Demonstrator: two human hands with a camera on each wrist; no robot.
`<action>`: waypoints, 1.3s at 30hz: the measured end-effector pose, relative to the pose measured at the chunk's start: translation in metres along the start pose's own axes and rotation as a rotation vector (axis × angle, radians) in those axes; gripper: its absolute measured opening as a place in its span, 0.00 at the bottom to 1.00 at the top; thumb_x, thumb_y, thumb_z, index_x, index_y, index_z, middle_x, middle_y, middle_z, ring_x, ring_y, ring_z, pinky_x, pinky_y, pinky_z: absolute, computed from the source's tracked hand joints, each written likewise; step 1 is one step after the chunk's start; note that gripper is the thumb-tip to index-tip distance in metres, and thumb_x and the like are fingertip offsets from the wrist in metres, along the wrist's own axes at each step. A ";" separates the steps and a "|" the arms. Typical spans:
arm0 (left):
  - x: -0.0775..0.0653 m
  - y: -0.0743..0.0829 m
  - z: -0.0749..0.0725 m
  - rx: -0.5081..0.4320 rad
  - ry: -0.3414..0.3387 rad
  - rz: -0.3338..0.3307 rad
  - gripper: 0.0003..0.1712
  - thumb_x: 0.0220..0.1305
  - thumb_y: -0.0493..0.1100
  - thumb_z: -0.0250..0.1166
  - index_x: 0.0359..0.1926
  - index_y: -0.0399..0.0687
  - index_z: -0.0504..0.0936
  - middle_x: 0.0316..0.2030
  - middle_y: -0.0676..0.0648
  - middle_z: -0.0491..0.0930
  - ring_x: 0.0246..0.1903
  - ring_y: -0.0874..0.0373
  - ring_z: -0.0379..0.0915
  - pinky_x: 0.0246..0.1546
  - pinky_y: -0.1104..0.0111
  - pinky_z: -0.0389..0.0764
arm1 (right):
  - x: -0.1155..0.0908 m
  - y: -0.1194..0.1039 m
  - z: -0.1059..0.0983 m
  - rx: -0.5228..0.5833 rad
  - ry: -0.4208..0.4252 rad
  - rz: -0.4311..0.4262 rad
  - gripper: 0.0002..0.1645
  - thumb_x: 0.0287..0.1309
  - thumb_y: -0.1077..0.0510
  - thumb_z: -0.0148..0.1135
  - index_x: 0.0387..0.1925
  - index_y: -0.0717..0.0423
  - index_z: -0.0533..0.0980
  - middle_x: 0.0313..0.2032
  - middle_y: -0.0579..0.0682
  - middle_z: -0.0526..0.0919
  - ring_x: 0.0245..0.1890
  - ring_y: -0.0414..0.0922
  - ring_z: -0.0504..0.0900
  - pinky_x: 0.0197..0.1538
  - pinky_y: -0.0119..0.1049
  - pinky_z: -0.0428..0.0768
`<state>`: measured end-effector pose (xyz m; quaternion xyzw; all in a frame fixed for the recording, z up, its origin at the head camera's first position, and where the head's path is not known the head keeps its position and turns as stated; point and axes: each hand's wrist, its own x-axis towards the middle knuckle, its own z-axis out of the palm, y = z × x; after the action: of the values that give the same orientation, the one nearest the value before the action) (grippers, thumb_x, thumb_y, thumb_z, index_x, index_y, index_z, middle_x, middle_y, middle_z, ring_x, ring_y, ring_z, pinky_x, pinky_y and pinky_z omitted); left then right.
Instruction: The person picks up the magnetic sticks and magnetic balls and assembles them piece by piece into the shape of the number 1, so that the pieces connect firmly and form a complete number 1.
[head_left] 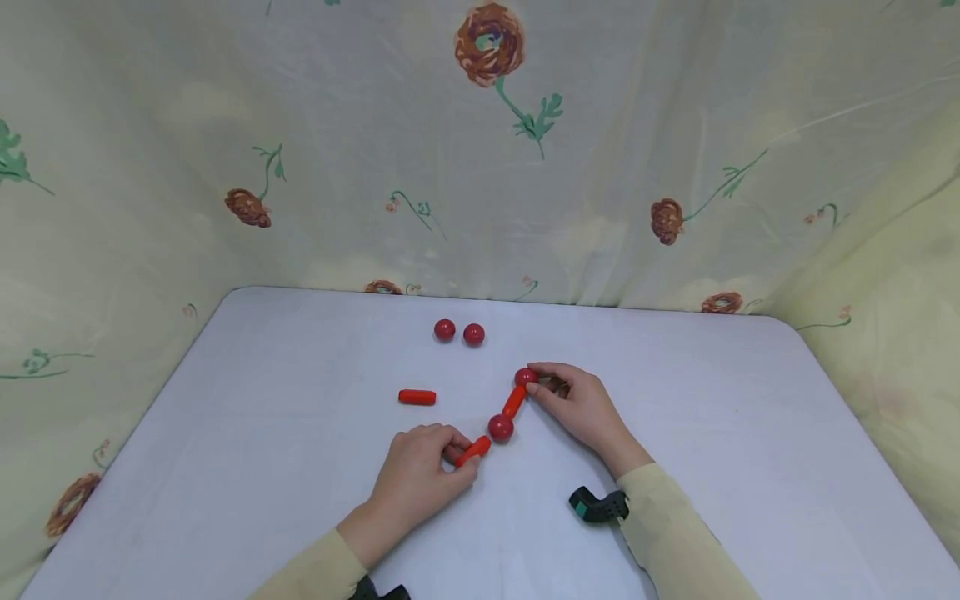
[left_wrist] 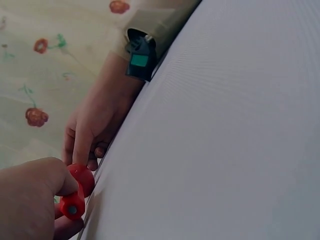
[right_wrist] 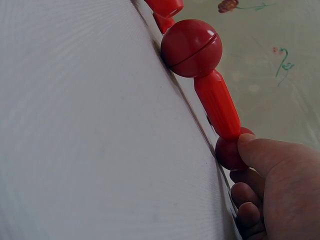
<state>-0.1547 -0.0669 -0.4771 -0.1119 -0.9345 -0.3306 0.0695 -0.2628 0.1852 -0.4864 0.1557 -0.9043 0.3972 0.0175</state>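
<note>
My left hand [head_left: 422,473] pinches an orange-red rod [head_left: 473,451] between thumb and fingers; a small grey disc shows in its end in the left wrist view. The rod's other end points at a dark red ball [head_left: 501,427], close to it. From that ball a second orange-red rod [head_left: 514,402] runs up to another red ball [head_left: 525,377], forming a ball-rod-ball piece. My right hand [head_left: 582,408] grips this far ball, thumb on its near side. In the right wrist view the nearer ball [right_wrist: 191,48] shows a seam line around it.
Two loose red balls [head_left: 459,332] sit side by side toward the back of the white table [head_left: 300,500]. One more orange-red rod [head_left: 417,397] lies left of the joined piece. A flowered cloth [head_left: 337,167] hangs behind and at both sides.
</note>
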 end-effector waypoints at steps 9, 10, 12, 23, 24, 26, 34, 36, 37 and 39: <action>0.005 0.004 0.008 0.002 0.024 0.042 0.08 0.56 0.52 0.70 0.33 0.56 0.85 0.22 0.65 0.76 0.24 0.70 0.68 0.36 0.62 0.69 | 0.000 -0.003 -0.002 -0.002 0.009 -0.009 0.22 0.62 0.44 0.66 0.57 0.42 0.80 0.41 0.40 0.82 0.36 0.43 0.76 0.40 0.39 0.79; 0.005 0.004 0.009 0.004 0.028 0.042 0.07 0.56 0.52 0.70 0.33 0.56 0.85 0.22 0.65 0.76 0.24 0.70 0.68 0.37 0.61 0.68 | -0.001 -0.004 -0.002 0.000 0.011 -0.011 0.22 0.62 0.44 0.66 0.57 0.42 0.80 0.41 0.40 0.82 0.36 0.43 0.76 0.40 0.39 0.79; 0.005 0.005 0.009 0.006 0.031 0.034 0.07 0.56 0.51 0.70 0.33 0.56 0.85 0.22 0.65 0.75 0.23 0.70 0.67 0.37 0.61 0.69 | -0.001 -0.004 -0.002 0.004 0.015 -0.014 0.23 0.62 0.45 0.66 0.57 0.43 0.80 0.41 0.41 0.82 0.36 0.43 0.76 0.40 0.39 0.79; 0.005 0.007 0.007 0.015 0.040 0.007 0.07 0.57 0.50 0.71 0.33 0.54 0.84 0.23 0.63 0.76 0.24 0.69 0.68 0.37 0.62 0.69 | -0.004 -0.005 -0.002 -0.002 0.028 0.010 0.23 0.62 0.44 0.66 0.57 0.45 0.80 0.41 0.42 0.83 0.36 0.43 0.77 0.40 0.38 0.79; 0.005 0.008 0.007 0.016 0.043 0.010 0.07 0.57 0.50 0.71 0.33 0.54 0.84 0.24 0.63 0.77 0.24 0.69 0.68 0.36 0.62 0.69 | -0.004 -0.006 -0.002 0.000 0.029 0.013 0.23 0.62 0.44 0.67 0.57 0.45 0.80 0.41 0.42 0.83 0.36 0.43 0.77 0.40 0.38 0.79; 0.005 0.007 0.007 0.017 0.047 0.016 0.08 0.57 0.51 0.70 0.33 0.55 0.84 0.24 0.62 0.77 0.24 0.69 0.67 0.36 0.63 0.69 | -0.004 -0.006 -0.002 0.005 0.033 0.014 0.23 0.62 0.45 0.67 0.57 0.45 0.80 0.41 0.42 0.83 0.36 0.43 0.77 0.40 0.39 0.79; 0.004 0.007 0.007 0.012 0.037 0.003 0.08 0.58 0.53 0.69 0.34 0.56 0.84 0.25 0.63 0.76 0.23 0.69 0.66 0.36 0.63 0.68 | -0.005 -0.007 -0.002 -0.011 0.036 -0.005 0.23 0.62 0.47 0.67 0.57 0.46 0.79 0.42 0.43 0.83 0.36 0.43 0.77 0.41 0.39 0.79; 0.004 0.007 0.007 0.013 0.038 0.002 0.08 0.58 0.53 0.69 0.34 0.56 0.84 0.25 0.63 0.75 0.23 0.69 0.65 0.36 0.63 0.68 | -0.005 -0.007 -0.002 -0.015 0.035 -0.010 0.23 0.62 0.47 0.67 0.58 0.46 0.79 0.42 0.43 0.83 0.36 0.43 0.77 0.41 0.39 0.79; 0.004 0.007 0.007 0.014 0.040 0.001 0.08 0.58 0.53 0.69 0.34 0.56 0.84 0.25 0.64 0.75 0.23 0.69 0.65 0.36 0.63 0.68 | -0.005 -0.006 -0.002 -0.018 0.035 -0.013 0.23 0.62 0.47 0.67 0.58 0.46 0.79 0.43 0.43 0.83 0.36 0.43 0.77 0.41 0.39 0.80; 0.004 0.007 0.008 0.015 0.042 0.001 0.08 0.58 0.53 0.69 0.35 0.57 0.84 0.25 0.64 0.75 0.23 0.70 0.65 0.36 0.63 0.68 | -0.006 -0.006 -0.001 -0.017 0.039 -0.016 0.24 0.62 0.46 0.67 0.58 0.47 0.79 0.44 0.44 0.83 0.36 0.43 0.77 0.41 0.39 0.80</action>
<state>-0.1573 -0.0564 -0.4781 -0.1050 -0.9352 -0.3258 0.0902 -0.2559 0.1837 -0.4821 0.1550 -0.9059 0.3922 0.0395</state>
